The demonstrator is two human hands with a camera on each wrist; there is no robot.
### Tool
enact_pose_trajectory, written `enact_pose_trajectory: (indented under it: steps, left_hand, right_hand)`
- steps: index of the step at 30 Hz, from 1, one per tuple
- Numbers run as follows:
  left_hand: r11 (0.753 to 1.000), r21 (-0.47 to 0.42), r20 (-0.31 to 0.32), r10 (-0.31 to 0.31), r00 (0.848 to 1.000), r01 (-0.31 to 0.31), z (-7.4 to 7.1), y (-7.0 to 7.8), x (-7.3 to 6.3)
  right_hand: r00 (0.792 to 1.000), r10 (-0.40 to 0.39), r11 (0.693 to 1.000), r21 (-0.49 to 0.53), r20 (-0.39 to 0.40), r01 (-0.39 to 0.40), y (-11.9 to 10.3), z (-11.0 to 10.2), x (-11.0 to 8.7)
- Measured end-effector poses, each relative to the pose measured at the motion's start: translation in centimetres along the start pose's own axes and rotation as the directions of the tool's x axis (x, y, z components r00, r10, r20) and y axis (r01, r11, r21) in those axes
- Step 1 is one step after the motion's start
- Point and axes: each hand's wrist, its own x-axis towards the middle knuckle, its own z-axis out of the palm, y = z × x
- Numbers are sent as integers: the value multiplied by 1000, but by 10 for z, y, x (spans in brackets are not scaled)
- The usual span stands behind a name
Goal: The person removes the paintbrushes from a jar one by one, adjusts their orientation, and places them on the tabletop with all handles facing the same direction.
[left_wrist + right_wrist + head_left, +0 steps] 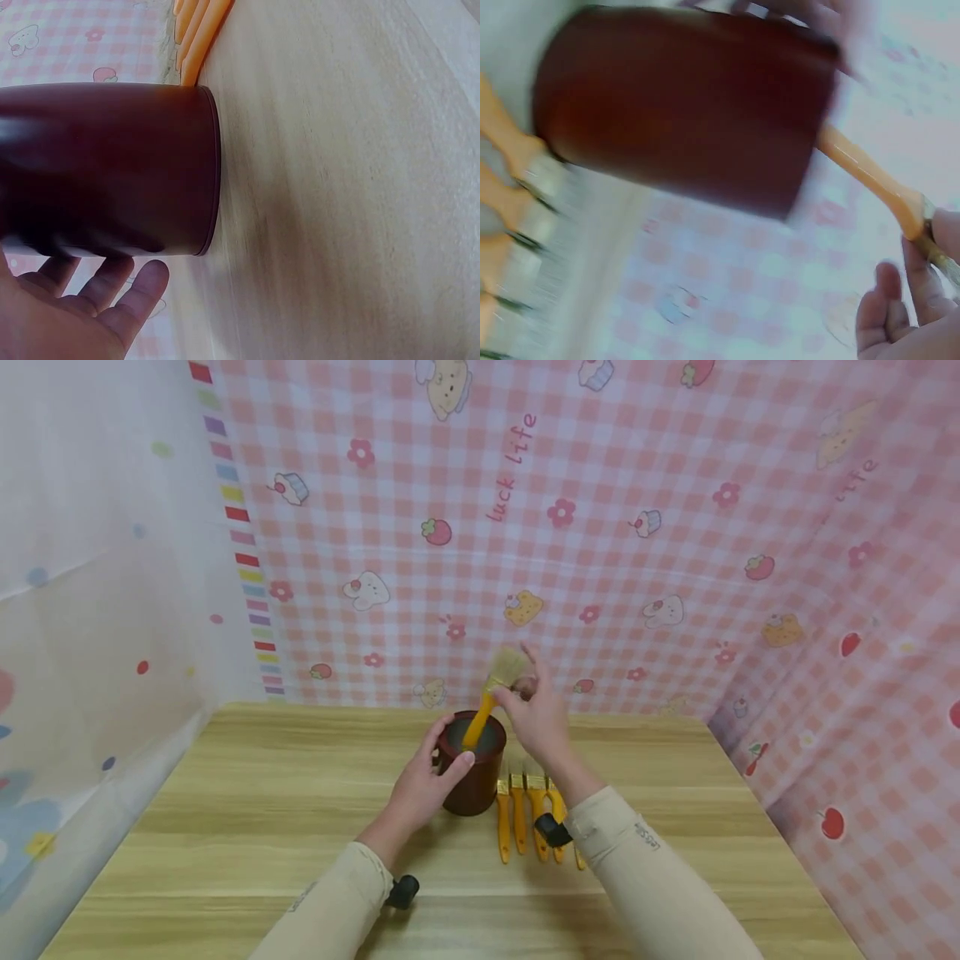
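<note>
A dark brown round cup (474, 785) stands upright on the wooden table. My left hand (426, 781) grips its left side, the thumb at the near rim and the other fingers round the far side; in the left wrist view those fingers lie along the wall of the cup (112, 169). Above the cup, my right hand (542, 714) pinches a paintbrush (480, 720) near the metal band, bristles up. Its yellow-orange handle (866, 172) slants down into the cup's mouth, and the handle's end is hidden inside.
Several more paintbrushes (520, 814) lie side by side right of the cup, bristles away from me, partly under my right forearm. A pink checked cloth (465, 568) hangs behind the table (300, 810). Another cloth (112, 610) hangs at the left.
</note>
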Motion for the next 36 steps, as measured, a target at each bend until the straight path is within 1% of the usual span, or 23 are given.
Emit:
enact_pose_trajectory:
  steps: [4,7,9,11,13,15,17,18,20,22,24,26,28,30,33,36]
  left_hand:
    - [1000,-9,-5,5,1000,-5,0,0,0]
    - [1000,-13,-5,3,1000,-3,1,-2,0]
    - [1000,-13,-5,1,1000,-1,1,-3,0]
    - [1000,-15,-8,-3,1000,3,1,-4,1]
    - [1000,-16,-12,0,1000,0,0,-5,0]
    - [1000,-19,-12,2,1000,-3,-1,-4,0]
    - [1000,-21,-9,8,1000,-8,-1,-4,-1]
    - [1000,-22,-6,11,1000,-11,-1,-3,-1]
    - [1000,-25,-1,13,1000,-13,-1,-2,-2]
    - [1000,-26,0,14,1000,-14,-1,-2,-2]
    - [999,-33,1,12,1000,-12,0,-2,-2]
    - [999,-37,0,12,1000,-12,0,-3,-1]
    - [999,-40,0,13,1000,-13,0,-4,-1]
    - [999,-36,-2,15,1000,-15,0,-4,-1]
    - [999,-29,-3,14,1000,-14,0,-3,-1]
    - [1000,-27,-2,12,1000,-12,0,-2,-1]
  right_hand:
    - [996,0,986,163,-94,16,-19,-32,11]
    - [990,26,985,171,-141,-1,-22,-58,15]
    - [989,48,989,142,-143,-28,-16,-73,16]
    - [989,74,996,68,-129,-65,-4,-86,15]
    - [990,91,996,-14,-104,-93,13,-97,13]
    - [991,120,986,-112,-62,-127,32,-109,7]
    - [986,166,968,-187,-17,-167,53,-123,0]
    - [981,195,960,-209,12,-188,63,-130,-4]
    - [960,269,938,-246,70,-245,82,-144,-13]
    - [929,344,920,-249,136,-304,101,-157,-21]
    - [892,409,900,-248,192,-359,117,-167,-28]
    - [858,458,881,-247,233,-403,130,-174,-34]
    - [832,492,865,-254,256,-433,140,-177,-40]
    - [822,504,858,-265,266,-440,148,-175,-44]
    - [823,494,863,-277,280,-423,156,-170,-48]
    - [824,485,869,-265,292,-417,162,-162,-49]
